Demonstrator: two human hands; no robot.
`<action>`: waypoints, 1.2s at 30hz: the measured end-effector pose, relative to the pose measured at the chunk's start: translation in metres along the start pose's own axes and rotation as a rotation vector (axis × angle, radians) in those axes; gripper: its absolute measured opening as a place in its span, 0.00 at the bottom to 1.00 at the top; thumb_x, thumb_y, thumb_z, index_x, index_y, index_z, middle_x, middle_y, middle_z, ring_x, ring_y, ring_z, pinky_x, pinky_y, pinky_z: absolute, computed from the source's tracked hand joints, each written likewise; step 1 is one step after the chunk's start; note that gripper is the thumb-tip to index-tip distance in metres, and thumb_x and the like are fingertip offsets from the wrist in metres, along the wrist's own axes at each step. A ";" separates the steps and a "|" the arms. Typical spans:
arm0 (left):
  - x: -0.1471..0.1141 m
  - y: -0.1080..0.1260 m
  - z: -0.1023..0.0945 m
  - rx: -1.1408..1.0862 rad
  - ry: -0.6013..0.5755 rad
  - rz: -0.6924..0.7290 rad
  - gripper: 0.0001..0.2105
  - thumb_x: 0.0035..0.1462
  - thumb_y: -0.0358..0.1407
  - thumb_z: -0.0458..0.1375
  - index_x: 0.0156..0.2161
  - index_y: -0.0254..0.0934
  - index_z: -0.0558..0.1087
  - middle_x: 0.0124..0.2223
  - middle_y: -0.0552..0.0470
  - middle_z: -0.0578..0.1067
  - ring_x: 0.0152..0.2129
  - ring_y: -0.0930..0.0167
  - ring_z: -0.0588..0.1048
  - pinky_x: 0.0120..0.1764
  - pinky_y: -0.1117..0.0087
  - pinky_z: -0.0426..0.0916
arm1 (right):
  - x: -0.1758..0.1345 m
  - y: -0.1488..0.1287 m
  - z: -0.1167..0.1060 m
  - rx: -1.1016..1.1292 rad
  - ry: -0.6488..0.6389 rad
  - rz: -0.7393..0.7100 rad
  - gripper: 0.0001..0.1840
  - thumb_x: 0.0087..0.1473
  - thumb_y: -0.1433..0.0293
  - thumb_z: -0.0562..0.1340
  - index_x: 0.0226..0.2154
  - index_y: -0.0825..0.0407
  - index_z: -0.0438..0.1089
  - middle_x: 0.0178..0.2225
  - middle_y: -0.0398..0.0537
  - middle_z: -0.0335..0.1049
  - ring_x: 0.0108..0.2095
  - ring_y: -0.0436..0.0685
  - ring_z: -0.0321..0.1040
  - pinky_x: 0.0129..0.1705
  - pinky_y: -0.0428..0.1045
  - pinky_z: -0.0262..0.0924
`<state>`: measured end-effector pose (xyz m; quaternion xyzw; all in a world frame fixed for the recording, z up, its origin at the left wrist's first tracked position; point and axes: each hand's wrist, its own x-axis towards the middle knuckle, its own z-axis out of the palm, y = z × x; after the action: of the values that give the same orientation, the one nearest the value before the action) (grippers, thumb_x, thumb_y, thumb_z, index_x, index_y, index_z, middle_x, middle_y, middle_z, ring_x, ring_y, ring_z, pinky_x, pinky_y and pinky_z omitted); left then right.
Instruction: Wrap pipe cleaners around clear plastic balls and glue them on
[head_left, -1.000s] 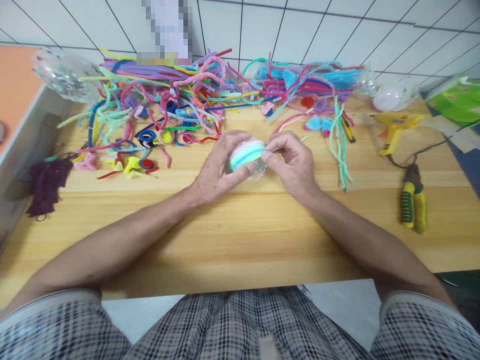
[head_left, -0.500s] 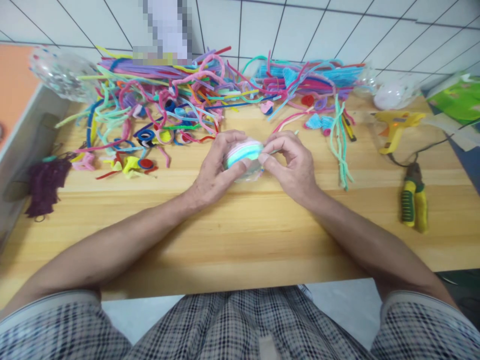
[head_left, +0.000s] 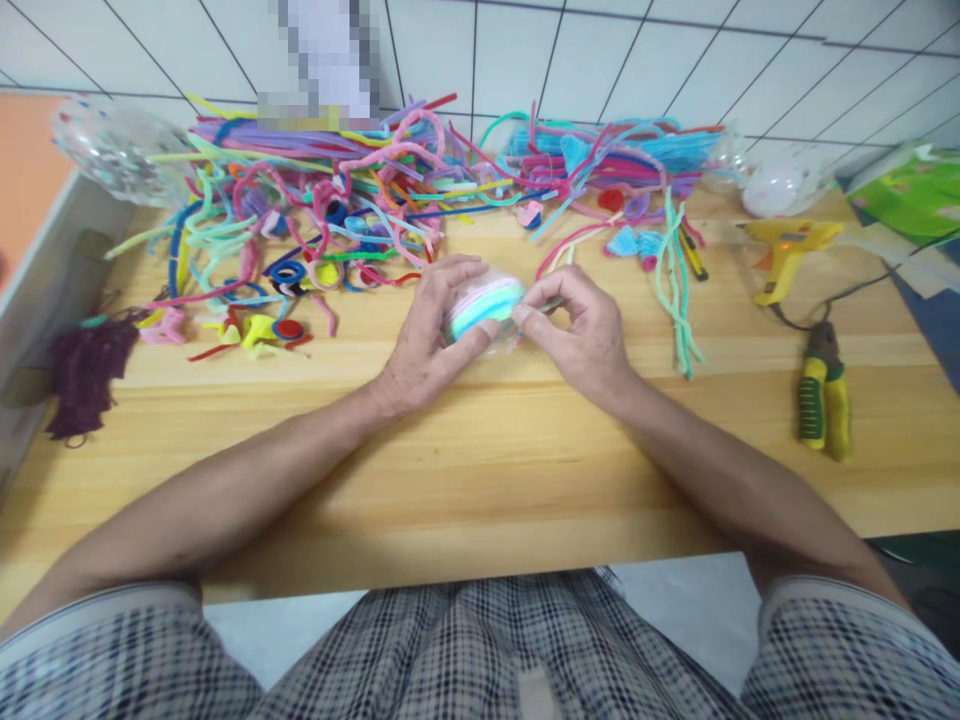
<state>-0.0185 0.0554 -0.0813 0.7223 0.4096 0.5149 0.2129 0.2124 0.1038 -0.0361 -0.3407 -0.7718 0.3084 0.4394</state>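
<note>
My left hand [head_left: 429, 335] cups a round ball wrapped in pastel pipe cleaners [head_left: 484, 302], banded pink on top, then blue and mint green, with clear plastic showing at its lower right. My right hand [head_left: 581, 335] pinches the loose mint-green pipe cleaner end [head_left: 551, 300] against the ball's right side. Both hands hover just above the wooden table [head_left: 480, 470], near its middle.
A big heap of coloured pipe cleaners [head_left: 390, 190] fills the table's back. A yellow glue gun [head_left: 787, 250] and yellow-green pliers [head_left: 823, 400] lie at the right. Clear balls [head_left: 120, 145] sit back left and back right [head_left: 784, 185]. A purple tuft [head_left: 86, 370] lies far left.
Both hands and the ball have shifted slightly left and the ball has turned a little; the grip is the same.
</note>
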 end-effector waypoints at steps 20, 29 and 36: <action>0.006 0.005 -0.005 -0.114 -0.035 -0.153 0.32 0.71 0.62 0.67 0.70 0.51 0.69 0.68 0.43 0.74 0.65 0.53 0.76 0.69 0.45 0.76 | 0.004 0.006 0.000 0.140 -0.033 0.138 0.16 0.61 0.54 0.77 0.36 0.46 0.77 0.35 0.41 0.78 0.37 0.55 0.75 0.43 0.53 0.74; 0.008 0.005 -0.006 -0.108 -0.050 -0.149 0.31 0.70 0.62 0.69 0.67 0.50 0.71 0.64 0.44 0.76 0.59 0.55 0.79 0.65 0.46 0.79 | 0.003 0.000 0.001 0.113 -0.036 0.100 0.18 0.62 0.53 0.78 0.35 0.45 0.76 0.34 0.40 0.78 0.34 0.55 0.73 0.43 0.54 0.74; 0.006 0.006 -0.006 0.024 0.034 -0.017 0.31 0.72 0.58 0.68 0.70 0.49 0.69 0.69 0.41 0.75 0.68 0.53 0.76 0.73 0.42 0.72 | 0.003 0.005 -0.012 -0.134 -0.034 -0.204 0.13 0.68 0.53 0.74 0.40 0.43 0.79 0.40 0.45 0.82 0.43 0.61 0.78 0.52 0.61 0.75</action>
<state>-0.0206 0.0561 -0.0716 0.7123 0.4258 0.5203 0.2014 0.2237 0.1114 -0.0338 -0.2841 -0.8287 0.2154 0.4316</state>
